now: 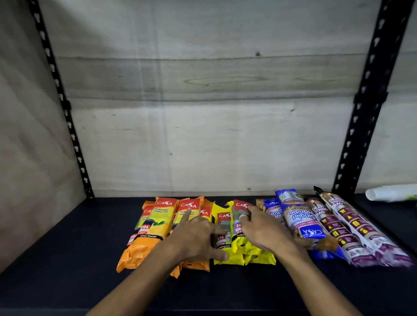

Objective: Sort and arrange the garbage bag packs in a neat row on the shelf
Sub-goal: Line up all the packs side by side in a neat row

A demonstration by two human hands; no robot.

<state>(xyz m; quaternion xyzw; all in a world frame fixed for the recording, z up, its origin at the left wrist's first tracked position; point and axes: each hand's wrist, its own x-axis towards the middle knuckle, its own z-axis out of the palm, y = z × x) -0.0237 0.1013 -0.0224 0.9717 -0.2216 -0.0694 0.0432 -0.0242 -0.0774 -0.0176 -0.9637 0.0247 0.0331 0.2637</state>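
Yellow plastic sits under both sets of fingers: the right hand (263, 229) pinches the far end of a yellow pack (241, 228), thumb and fingertips closed on it; the left hand (196, 237) lies spread wide, forefinger pointing far onto an orange pack (188, 211), thumb resting on the near yellow edge, holding nothing; orange packs (155, 227) lie to the left, blue packs (298, 223) and maroon packs (349, 230) to the right, all side by side on the dark shelf (63, 259); white rolls (395, 192) lie far right.
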